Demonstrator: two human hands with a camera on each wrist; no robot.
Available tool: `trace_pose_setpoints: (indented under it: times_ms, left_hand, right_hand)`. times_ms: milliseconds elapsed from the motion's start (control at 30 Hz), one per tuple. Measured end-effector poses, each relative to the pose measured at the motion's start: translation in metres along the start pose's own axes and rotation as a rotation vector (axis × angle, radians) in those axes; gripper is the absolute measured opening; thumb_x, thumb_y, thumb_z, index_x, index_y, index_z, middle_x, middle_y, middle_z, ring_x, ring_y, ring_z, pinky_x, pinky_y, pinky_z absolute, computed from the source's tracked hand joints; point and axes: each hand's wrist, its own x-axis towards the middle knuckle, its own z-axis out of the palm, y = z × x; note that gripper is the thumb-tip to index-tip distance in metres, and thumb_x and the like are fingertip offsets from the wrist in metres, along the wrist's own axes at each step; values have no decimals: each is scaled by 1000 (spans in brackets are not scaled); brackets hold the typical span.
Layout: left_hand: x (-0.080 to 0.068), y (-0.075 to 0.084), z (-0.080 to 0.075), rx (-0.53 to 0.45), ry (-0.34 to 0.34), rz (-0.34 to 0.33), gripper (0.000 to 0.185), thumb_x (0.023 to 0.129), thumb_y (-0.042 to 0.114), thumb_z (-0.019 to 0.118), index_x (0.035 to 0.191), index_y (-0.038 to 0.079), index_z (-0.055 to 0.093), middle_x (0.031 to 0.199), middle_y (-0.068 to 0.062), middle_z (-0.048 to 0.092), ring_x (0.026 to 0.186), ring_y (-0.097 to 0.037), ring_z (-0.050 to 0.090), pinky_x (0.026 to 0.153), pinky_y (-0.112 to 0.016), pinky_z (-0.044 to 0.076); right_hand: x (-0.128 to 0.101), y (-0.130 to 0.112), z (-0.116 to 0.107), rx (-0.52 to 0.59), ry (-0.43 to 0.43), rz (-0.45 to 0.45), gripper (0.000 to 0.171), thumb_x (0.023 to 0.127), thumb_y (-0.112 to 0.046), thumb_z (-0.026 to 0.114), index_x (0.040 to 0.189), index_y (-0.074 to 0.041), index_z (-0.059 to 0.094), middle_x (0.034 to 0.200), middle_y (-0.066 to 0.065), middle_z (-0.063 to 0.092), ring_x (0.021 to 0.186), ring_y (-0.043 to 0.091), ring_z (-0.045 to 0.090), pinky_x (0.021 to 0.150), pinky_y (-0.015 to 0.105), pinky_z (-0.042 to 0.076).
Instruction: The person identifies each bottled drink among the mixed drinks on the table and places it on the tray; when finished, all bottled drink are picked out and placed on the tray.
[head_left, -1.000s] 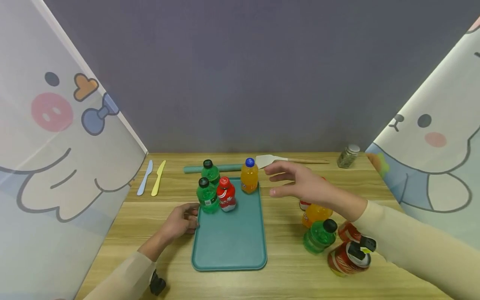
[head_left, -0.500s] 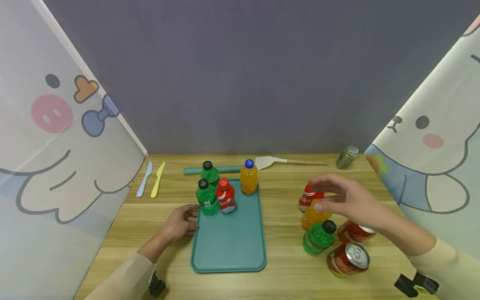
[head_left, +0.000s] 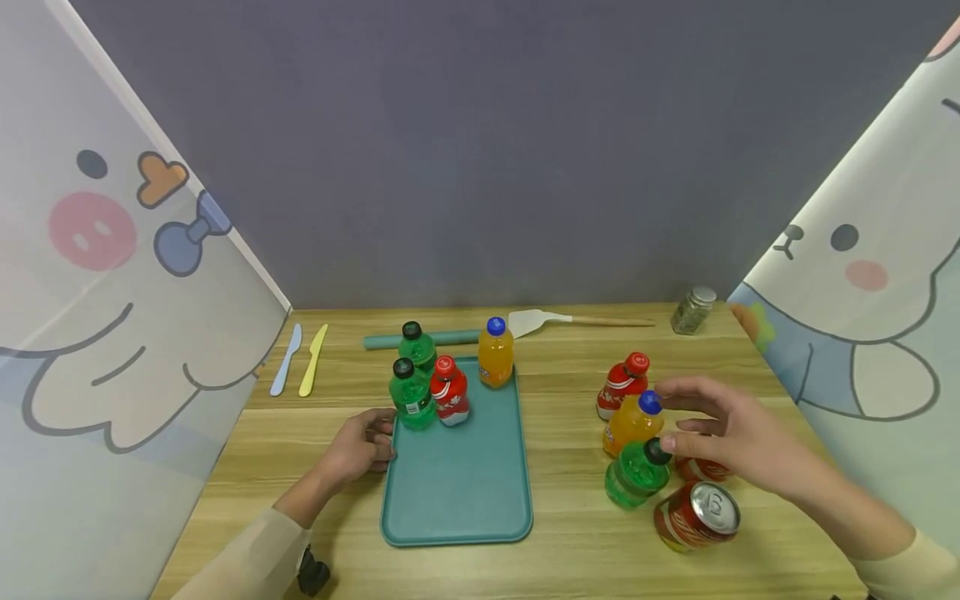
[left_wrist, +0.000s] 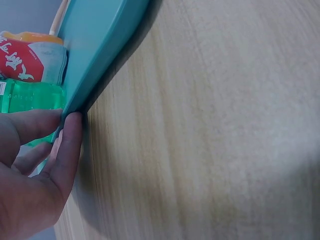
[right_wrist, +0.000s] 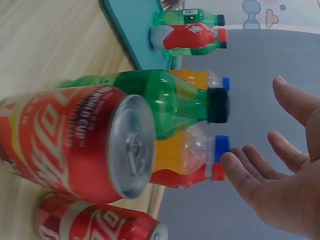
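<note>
My left hand (head_left: pixel 358 446) pinches the left rim of the teal tray (head_left: pixel 457 500), thumb and a finger meeting at its edge in the left wrist view. Two green bottles (head_left: pixel 413 398), a red bottle (head_left: pixel 450 393) and an orange bottle (head_left: pixel 496 354) stand on the tray's far half. Over on the right, my right hand (head_left: pixel 738 429) hovers with spread, slightly bent fingers and holds nothing. Its fingertips are close to the blue cap of another orange bottle (head_left: pixel 628 429) and the black cap of a green bottle (head_left: pixel 636 477). A red bottle (head_left: pixel 622 388) stands just behind.
Two red soda cans (right_wrist: pixel 132 145) stand beside the right-hand bottles, one partly hidden under my hand. Behind the tray lie a teal rod (head_left: pixel 453 337) and a white spatula (head_left: pixel 528 322). A spice jar (head_left: pixel 693 312) is far right; blue (head_left: pixel 286 362) and yellow knives (head_left: pixel 313 362) lie left.
My right hand has moved from beside the tray's orange bottle rightward and toward me, to the group of bottles and cans. The left hand keeps its place at the tray rim.
</note>
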Motion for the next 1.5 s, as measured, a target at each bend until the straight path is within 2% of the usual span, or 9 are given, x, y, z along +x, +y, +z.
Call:
trace_pose_setpoints:
  times_ms: [167, 333, 467, 533, 700, 833, 1067, 1300, 1500]
  left_hand:
    - [1, -1, 0, 5, -4, 11, 66, 84, -12, 67, 146, -4, 48, 124, -22, 56, 96, -25, 60, 71, -41, 63]
    - [1, -2, 0, -3, 1, 7, 66, 84, -12, 67, 146, -4, 48, 123, -22, 56, 95, -25, 61, 70, -40, 63]
    - [1, -2, 0, -6, 4, 3, 66, 84, -12, 67, 147, -3, 48, 123, -22, 56, 95, -25, 60, 70, -40, 63]
    - [1, -3, 0, -8, 5, 2, 66, 84, -12, 67, 147, -3, 48, 123, -22, 56, 95, -25, 60, 69, -40, 63]
    - [1, -3, 0, -12, 5, 1, 67, 83, -11, 67, 147, -3, 48, 123, -22, 56, 94, -24, 60, 69, -41, 63]
    - [1, -3, 0, -13, 5, 0, 67, 83, -12, 67, 147, -3, 48, 123, -22, 56, 94, -24, 60, 69, -41, 63]
    - [1, -3, 1, -23, 6, 4, 67, 83, -12, 66, 147, -4, 47, 123, -22, 56, 94, -24, 60, 69, -41, 63]
    - [1, -2, 1, -34, 8, 5, 67, 83, -13, 66, 147, -5, 47, 121, -22, 55, 94, -24, 60, 68, -41, 63]
    - [1, -2, 1, -35, 6, 2, 67, 83, -14, 65, 147, -5, 47, 121, -22, 55, 94, -24, 60, 68, -41, 64]
  right_hand:
    - [-5, 6, 3, -15, 11, 15, 50, 91, -12, 78, 136, -5, 57, 131, 17, 64, 112, 7, 66, 83, 25, 61]
    - [-11, 11, 7, 9, -15, 74, 51, 92, -14, 77, 137, -2, 56, 131, 21, 62, 108, 5, 66, 80, 27, 62]
    - [-14, 15, 10, 43, -42, 106, 51, 93, -15, 76, 137, 2, 55, 129, 23, 62, 102, 11, 68, 78, 29, 62]
    - [-15, 17, 13, 38, -46, 100, 50, 93, -15, 76, 136, 2, 57, 128, 22, 63, 102, 12, 68, 79, 28, 62]
    - [-17, 19, 17, -23, -38, 75, 44, 93, -17, 77, 131, -2, 62, 125, 15, 68, 104, 5, 66, 80, 26, 60]
    - [-17, 20, 18, -40, -61, 99, 42, 93, -21, 76, 129, -3, 63, 123, 11, 69, 104, 2, 65, 79, 26, 60]
    - [-16, 24, 19, 10, -124, 143, 49, 95, -22, 74, 133, 5, 59, 125, 20, 67, 99, 10, 70, 76, 27, 62]
    - [-15, 26, 22, -4, -120, 170, 53, 93, -25, 76, 134, 4, 59, 123, 22, 68, 90, 13, 73, 71, 28, 63]
    - [-15, 27, 25, -15, -121, 161, 49, 93, -22, 76, 132, 3, 60, 122, 21, 68, 91, 15, 73, 70, 28, 63]
